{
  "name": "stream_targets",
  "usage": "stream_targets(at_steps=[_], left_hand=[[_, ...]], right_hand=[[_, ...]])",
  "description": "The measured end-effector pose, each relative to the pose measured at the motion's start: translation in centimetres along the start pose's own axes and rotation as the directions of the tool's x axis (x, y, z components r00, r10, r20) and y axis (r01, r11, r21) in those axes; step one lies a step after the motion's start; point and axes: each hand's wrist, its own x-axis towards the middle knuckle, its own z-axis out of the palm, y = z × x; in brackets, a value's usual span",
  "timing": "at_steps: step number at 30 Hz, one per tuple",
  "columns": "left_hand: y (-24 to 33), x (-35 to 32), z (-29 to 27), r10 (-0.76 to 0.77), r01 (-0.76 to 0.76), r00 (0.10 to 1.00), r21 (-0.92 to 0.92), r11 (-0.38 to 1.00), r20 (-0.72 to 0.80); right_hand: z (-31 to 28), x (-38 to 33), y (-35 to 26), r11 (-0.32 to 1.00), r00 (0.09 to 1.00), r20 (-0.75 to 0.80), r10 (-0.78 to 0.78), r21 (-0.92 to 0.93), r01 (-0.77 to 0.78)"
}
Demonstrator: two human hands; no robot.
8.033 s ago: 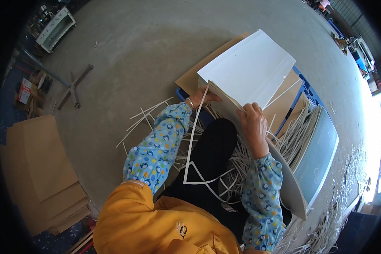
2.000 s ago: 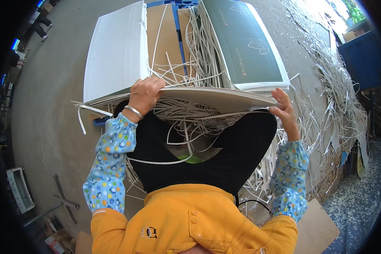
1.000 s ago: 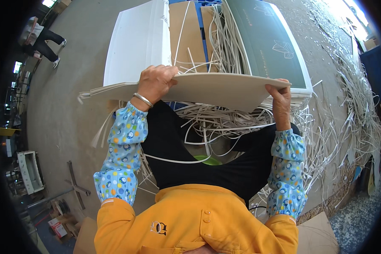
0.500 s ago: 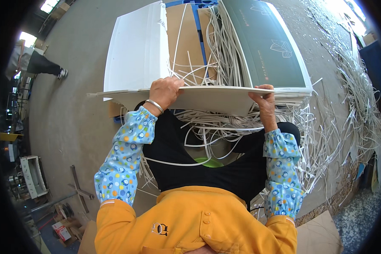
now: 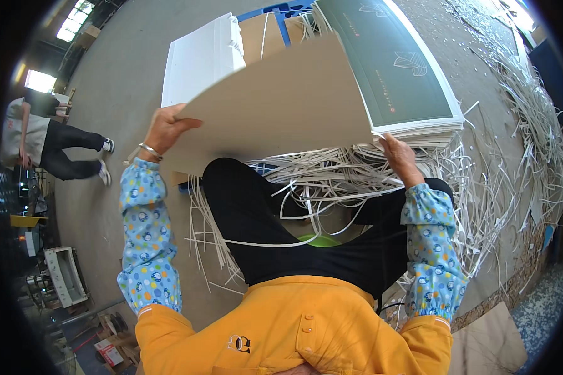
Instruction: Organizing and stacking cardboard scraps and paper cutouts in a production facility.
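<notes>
My left hand (image 5: pixel 166 128) grips the left edge of a large tan cardboard sheet (image 5: pixel 281 106), and my right hand (image 5: pixel 399 156) holds its right lower edge. The sheet is tilted up in front of me, its brown underside facing me. Behind it lie a stack of dark green printed sheets (image 5: pixel 394 62) on the right and a stack of white sheets (image 5: pixel 197 56) on the left. Both forearms wear blue patterned sleeve covers.
Several long white paper trim strips (image 5: pixel 481 181) litter the concrete floor around my legs and to the right. A blue pallet frame (image 5: pixel 281 12) shows at the top. Another person (image 5: pixel 50 147) walks at the left. Crates and clutter (image 5: pixel 65 278) sit lower left.
The cardboard sheet has swung from lying nearly flat to tilted up, showing its brown face. A person has walked further into view at the left.
</notes>
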Motion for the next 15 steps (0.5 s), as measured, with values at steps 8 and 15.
stream_targets(at_steps=[8,15], left_hand=[[-1.0,-3.7,-7.0,-0.166,0.12,0.963,-0.214,0.969,-0.212],[4.1,-3.6,-9.8,-0.189,0.102,0.9,-0.233,0.967,-0.393]], right_hand=[[-3.3,0.3,-0.9,0.948,0.928,0.272,0.253,-0.263,-0.181],[-3.8,3.3,-7.6,0.907,0.956,-0.074,-0.284,0.303,0.293]])
